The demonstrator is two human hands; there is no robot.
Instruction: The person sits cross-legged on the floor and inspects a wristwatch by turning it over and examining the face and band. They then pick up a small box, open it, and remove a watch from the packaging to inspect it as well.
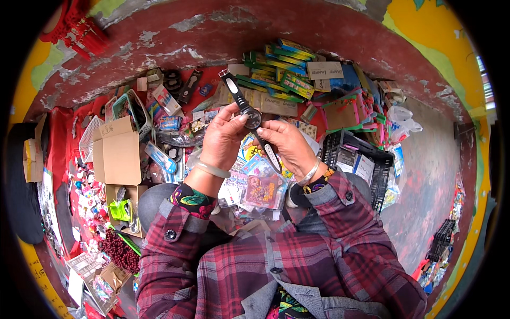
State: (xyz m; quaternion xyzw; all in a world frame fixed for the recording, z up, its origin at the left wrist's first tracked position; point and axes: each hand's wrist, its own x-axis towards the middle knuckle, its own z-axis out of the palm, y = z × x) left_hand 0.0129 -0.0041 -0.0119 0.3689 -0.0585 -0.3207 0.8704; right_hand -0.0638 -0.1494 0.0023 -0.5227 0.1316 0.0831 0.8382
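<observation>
Red cloth (79,114) crowded with small wares; peeling red wall (223,37) behind.

Back left: an open brown cardboard box (118,151) with its flaps up, beside a white mesh basket (88,137).
Below the box: a second cardboard box (121,208) holding a bright green item (120,209).
Lower left: a heap of dark red beads (119,252).
Back centre: a stack of green and yellow flat packets (280,68), with brown card labels (325,70) just beside it.
Right: a black plastic crate (368,159) holding white cards; a clear plastic bag (402,120) behind it.
Centre: small colourful packets in clear sleeves (260,189), overlapping one another.
Cover: a red cloth (64,133) under the goods.
Top left: a red hanging ornament (74,24).
</observation>
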